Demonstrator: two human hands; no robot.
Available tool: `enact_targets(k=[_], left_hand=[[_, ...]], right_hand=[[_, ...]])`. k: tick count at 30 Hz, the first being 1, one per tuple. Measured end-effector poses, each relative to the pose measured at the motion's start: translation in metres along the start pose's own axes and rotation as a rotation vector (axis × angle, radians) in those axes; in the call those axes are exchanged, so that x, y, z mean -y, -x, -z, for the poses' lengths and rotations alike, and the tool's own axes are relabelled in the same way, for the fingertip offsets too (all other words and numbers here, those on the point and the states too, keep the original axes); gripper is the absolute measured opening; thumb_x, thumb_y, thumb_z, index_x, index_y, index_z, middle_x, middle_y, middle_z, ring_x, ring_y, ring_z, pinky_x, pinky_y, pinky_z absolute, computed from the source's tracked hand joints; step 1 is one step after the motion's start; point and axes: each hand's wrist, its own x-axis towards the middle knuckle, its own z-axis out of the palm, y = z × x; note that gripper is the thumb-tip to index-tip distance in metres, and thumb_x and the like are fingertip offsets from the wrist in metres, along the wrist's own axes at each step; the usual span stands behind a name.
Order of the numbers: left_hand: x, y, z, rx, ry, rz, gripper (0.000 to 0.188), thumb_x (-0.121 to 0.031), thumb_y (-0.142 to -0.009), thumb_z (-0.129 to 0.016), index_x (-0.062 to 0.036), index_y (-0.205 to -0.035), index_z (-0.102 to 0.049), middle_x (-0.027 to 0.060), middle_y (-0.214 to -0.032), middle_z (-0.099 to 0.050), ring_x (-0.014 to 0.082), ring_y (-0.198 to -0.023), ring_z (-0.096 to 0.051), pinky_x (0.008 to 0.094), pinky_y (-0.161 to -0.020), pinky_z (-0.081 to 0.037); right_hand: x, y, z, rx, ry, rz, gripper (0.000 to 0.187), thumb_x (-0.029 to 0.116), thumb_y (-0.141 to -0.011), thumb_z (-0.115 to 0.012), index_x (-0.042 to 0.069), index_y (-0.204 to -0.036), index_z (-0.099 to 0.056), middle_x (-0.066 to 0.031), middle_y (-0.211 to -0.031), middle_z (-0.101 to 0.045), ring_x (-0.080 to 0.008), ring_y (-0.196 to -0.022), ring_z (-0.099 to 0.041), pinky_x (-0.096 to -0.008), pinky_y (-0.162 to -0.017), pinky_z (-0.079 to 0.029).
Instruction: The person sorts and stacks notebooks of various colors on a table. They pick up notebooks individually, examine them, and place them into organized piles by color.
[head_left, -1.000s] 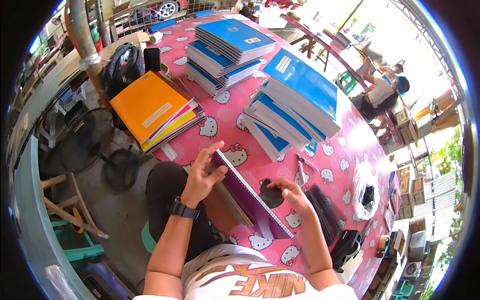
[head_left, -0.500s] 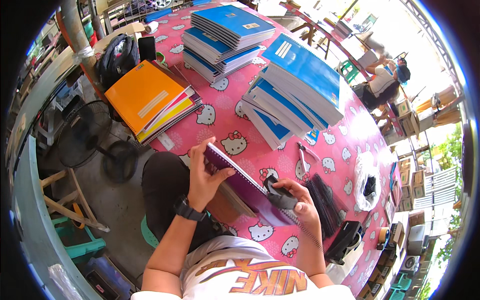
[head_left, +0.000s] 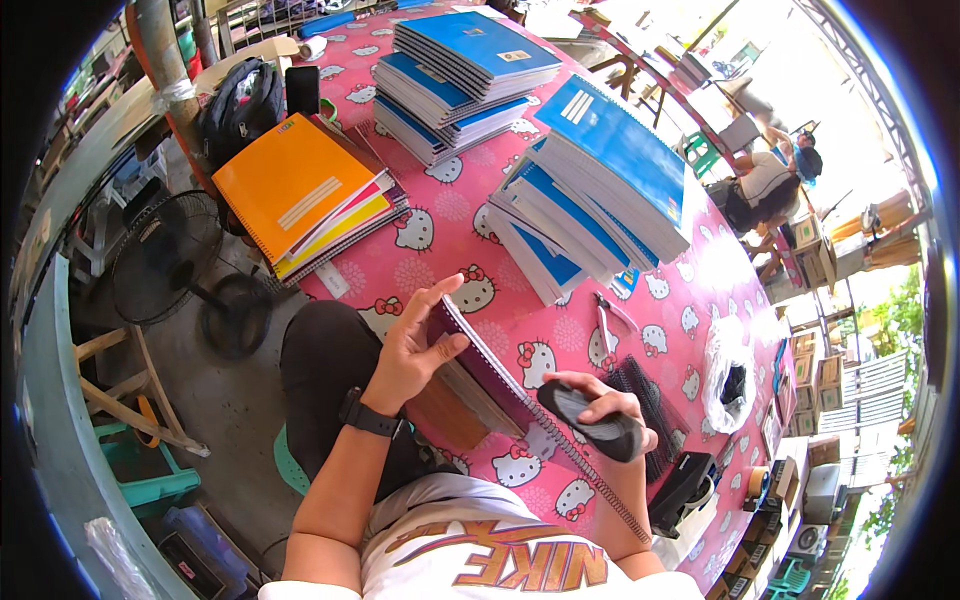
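Observation:
My left hand [head_left: 405,365] grips a purple notebook [head_left: 490,372] by its far end, thumb on one side and fingers on the other. Along the notebook's edge runs a row of holes, and a dark plastic spiral coil [head_left: 612,496] sticks out past its near end toward my right forearm. In my right hand [head_left: 606,400] is a black oval pad [head_left: 612,436], held over the table beside the coil; its exact kind is unclear. Beneath the notebook a brown board-like piece [head_left: 447,412] shows. Pink-handled pliers [head_left: 612,320] and a bundle of black coils [head_left: 655,415] lie close by.
Blue notebooks stand in a far stack [head_left: 470,50] and a nearer stack [head_left: 610,160]. An orange notebook [head_left: 295,185] tops a pile at left. To the right are a white plastic bag [head_left: 728,385] and a black tape dispenser [head_left: 685,490]. A floor fan [head_left: 170,255] stands left.
The black pad has moved right, away from the notebook's edge, and turned in my right hand. My left hand and the notebook have shifted slightly right.

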Motion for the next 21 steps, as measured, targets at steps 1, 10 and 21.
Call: enact_targets(k=[1,10,21], left_hand=[[0.001,0.000,0.001,0.002,0.072,0.051,0.062,0.002,-0.078,-0.066,-0.0054,-0.134,-0.041,-0.0004,-0.105,-0.045,0.0101,-0.097,-0.042,0.0235,-0.092,-0.033],[0.002,0.002,0.002,-0.001,0.124,0.062,0.056,0.008,-0.080,-0.059,-0.0041,-0.132,-0.043,-0.0003,-0.105,-0.044,0.0095,-0.100,-0.041,0.0222,-0.092,-0.031],[0.003,0.004,0.001,-0.015,0.125,0.075,0.052,0.007,-0.083,-0.056,-0.0028,-0.133,-0.043,-0.0004,-0.103,-0.044,0.0094,-0.098,-0.041,0.0222,-0.092,-0.032]], right_hand=[[0.003,-0.003,0.001,-0.018,0.305,-0.134,0.066,0.055,-0.071,-0.059,-0.005,-0.098,-0.065,-0.0299,-0.125,-0.047,-0.0357,-0.111,-0.051,-0.0423,-0.096,-0.036],[0.005,-0.016,0.009,-0.104,0.729,-0.392,0.056,0.049,-0.071,-0.065,0.001,-0.100,-0.067,-0.0244,-0.125,-0.050,-0.0311,-0.111,-0.052,-0.0389,-0.096,-0.038],[0.012,-0.041,0.007,-0.098,0.655,-0.353,0.057,0.046,-0.067,-0.070,0.002,-0.102,-0.067,-0.0230,-0.123,-0.052,-0.0313,-0.112,-0.052,-0.0394,-0.098,-0.035]])
